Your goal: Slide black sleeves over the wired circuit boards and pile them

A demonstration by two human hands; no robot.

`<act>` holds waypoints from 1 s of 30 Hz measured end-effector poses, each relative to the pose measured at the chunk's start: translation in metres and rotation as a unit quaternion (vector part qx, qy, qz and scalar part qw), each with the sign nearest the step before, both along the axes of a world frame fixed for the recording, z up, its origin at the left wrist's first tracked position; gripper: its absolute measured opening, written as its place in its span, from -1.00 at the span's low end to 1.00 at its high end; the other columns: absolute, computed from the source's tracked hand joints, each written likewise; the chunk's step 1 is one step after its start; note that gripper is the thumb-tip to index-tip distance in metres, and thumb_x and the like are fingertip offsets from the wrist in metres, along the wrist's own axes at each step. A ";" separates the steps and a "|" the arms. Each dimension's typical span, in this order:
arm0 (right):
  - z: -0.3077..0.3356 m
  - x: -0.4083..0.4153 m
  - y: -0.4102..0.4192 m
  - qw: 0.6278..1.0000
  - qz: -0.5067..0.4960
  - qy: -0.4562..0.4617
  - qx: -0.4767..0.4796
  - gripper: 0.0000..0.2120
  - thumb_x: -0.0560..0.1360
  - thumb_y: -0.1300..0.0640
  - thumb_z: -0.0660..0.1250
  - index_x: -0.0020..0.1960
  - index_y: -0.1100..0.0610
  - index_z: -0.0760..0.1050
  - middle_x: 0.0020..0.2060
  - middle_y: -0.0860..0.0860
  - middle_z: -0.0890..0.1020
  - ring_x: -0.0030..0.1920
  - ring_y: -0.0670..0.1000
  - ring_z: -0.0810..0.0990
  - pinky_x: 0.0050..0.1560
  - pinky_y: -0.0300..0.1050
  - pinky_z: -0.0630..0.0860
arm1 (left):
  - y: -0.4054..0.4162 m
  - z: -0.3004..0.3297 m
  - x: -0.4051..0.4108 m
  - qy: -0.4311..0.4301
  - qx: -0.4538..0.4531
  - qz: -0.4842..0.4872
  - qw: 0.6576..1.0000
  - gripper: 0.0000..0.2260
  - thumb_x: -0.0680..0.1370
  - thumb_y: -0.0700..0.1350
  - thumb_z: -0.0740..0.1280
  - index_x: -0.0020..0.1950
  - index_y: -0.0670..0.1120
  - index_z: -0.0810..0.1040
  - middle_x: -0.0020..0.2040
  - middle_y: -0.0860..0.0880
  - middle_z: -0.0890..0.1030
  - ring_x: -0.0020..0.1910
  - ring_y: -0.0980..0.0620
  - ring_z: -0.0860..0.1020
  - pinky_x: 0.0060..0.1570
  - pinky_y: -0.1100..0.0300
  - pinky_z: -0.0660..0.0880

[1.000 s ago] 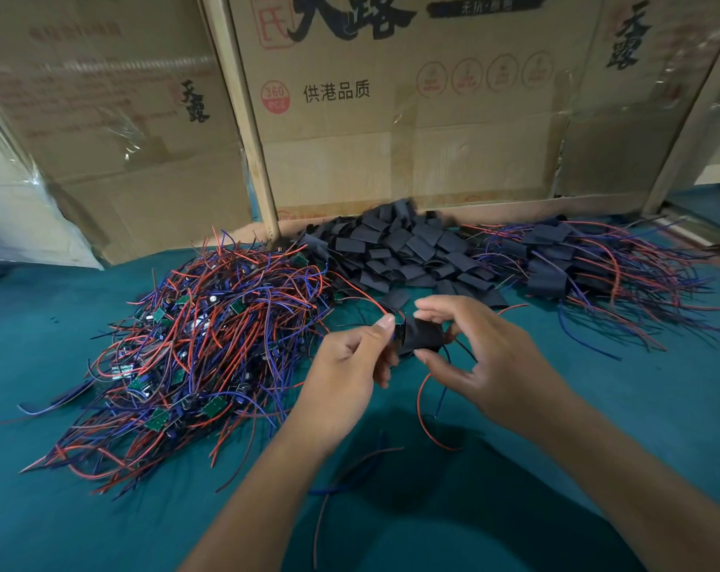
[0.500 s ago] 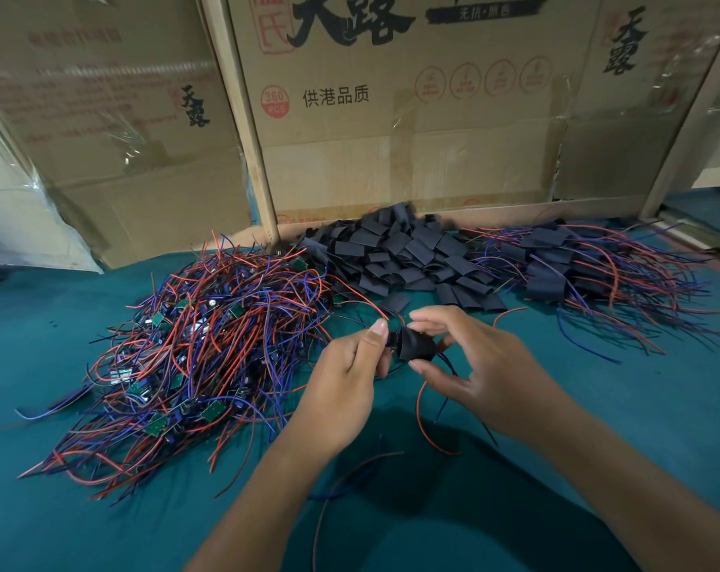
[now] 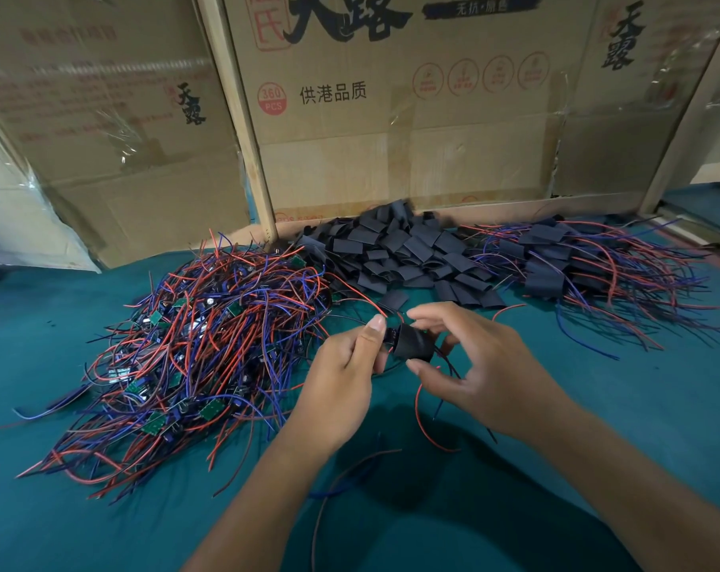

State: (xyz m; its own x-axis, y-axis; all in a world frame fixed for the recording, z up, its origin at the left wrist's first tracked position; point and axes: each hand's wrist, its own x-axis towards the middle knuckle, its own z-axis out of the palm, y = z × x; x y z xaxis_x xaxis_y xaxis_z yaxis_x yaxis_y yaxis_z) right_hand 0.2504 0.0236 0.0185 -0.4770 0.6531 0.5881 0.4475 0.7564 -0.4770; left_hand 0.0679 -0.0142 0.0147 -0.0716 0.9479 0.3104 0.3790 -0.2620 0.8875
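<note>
table (image 3: 659,406): teal cloth, matt, felt-like
sleeves (image 3: 403,249): black, matt, smooth, centre of frame
wires (image 3: 209,348): red and blue, smooth plastic coating
boxes (image 3: 412,158): brown cardboard, matt, glossy tape strips
post (image 3: 242,130): pale bare wood

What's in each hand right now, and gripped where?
Right hand pinches the black sleeve by its right end, thumb beneath. Left hand grips the wired board at the sleeve's left opening; the exact spot is hidden.
</note>
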 end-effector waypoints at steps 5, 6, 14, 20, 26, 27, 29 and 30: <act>0.000 -0.004 0.000 1.000 0.006 0.001 0.001 -0.68 0.47 0.14 0.48 0.20 0.14 0.58 -0.04 -0.06 0.65 -0.08 -0.06 0.59 -0.01 -0.21 0.47 | -0.001 -0.001 0.003 0.026 0.012 -0.009 1.000 -0.51 0.63 0.17 0.09 -0.37 -0.13 0.32 -0.47 0.10 0.23 -0.44 0.10 0.19 -0.39 0.19 0.15; 0.001 -0.004 0.000 1.000 0.004 0.003 0.012 -0.70 0.46 0.16 0.47 0.17 0.17 0.60 -0.05 -0.03 0.66 -0.10 -0.03 0.60 -0.03 -0.23 0.47 | -0.001 -0.001 0.002 0.026 0.017 -0.002 1.000 -0.50 0.63 0.17 0.09 -0.36 -0.15 0.32 -0.47 0.10 0.24 -0.44 0.10 0.19 -0.40 0.20 0.15; 0.005 -0.003 -0.004 1.000 0.011 -0.011 0.005 -0.64 0.46 0.17 0.50 0.22 0.20 0.58 -0.01 0.00 0.68 -0.07 -0.02 0.62 0.01 -0.24 0.47 | 0.001 -0.001 -0.001 0.003 -0.012 -0.024 1.000 -0.54 0.63 0.19 0.10 -0.41 0.00 0.31 -0.45 0.09 0.22 -0.45 0.09 0.17 -0.37 0.13 0.14; 0.007 -0.002 -0.006 0.999 0.021 -0.019 0.020 -0.63 0.48 0.16 0.47 0.25 0.22 0.57 -0.01 0.03 0.67 -0.05 -0.06 0.59 0.01 -0.18 0.48 | -0.001 0.000 0.000 0.000 -0.023 -0.045 0.999 -0.54 0.59 0.27 0.10 -0.39 0.01 0.34 -0.39 -0.05 0.26 -0.42 0.05 0.19 -0.33 0.01 0.15; 0.005 -0.002 -0.006 0.999 0.024 -0.024 0.035 -0.63 0.49 0.11 0.41 0.26 0.22 0.56 -0.01 0.06 0.67 -0.04 0.03 0.63 0.00 -0.14 0.48 | -0.003 0.000 0.002 0.054 0.001 -0.050 0.997 -0.45 0.58 0.28 0.05 -0.31 -0.16 0.40 -0.39 -0.11 0.29 -0.38 -0.04 0.26 -0.30 -0.03 0.25; 0.004 -0.002 -0.005 0.999 0.027 -0.026 0.034 -0.63 0.50 0.13 0.42 0.27 0.22 0.56 0.00 0.06 0.67 -0.04 0.04 0.63 0.01 -0.14 0.49 | -0.003 -0.001 0.003 0.066 0.005 -0.052 0.996 -0.42 0.59 0.27 0.04 -0.28 -0.22 0.43 -0.37 -0.16 0.32 -0.35 -0.10 0.30 -0.27 -0.05 0.28; 0.002 -0.002 -0.004 0.999 0.029 -0.030 0.036 -0.63 0.50 0.17 0.45 0.28 0.22 0.56 0.00 0.07 0.67 -0.05 0.06 0.64 0.02 -0.12 0.49 | -0.003 -0.002 0.003 0.065 0.006 -0.051 0.997 -0.40 0.60 0.26 0.03 -0.26 -0.23 0.46 -0.38 -0.15 0.35 -0.35 -0.07 0.32 -0.28 -0.01 0.30; 0.001 -0.003 -0.003 0.999 0.029 -0.028 0.036 -0.63 0.49 0.17 0.45 0.28 0.22 0.56 0.01 0.07 0.67 -0.05 0.06 0.63 0.01 -0.12 0.49 | -0.003 -0.003 0.002 0.051 0.004 -0.047 0.998 -0.42 0.59 0.26 0.04 -0.29 -0.19 0.45 -0.41 -0.05 0.34 -0.39 0.03 0.31 -0.31 0.07 0.27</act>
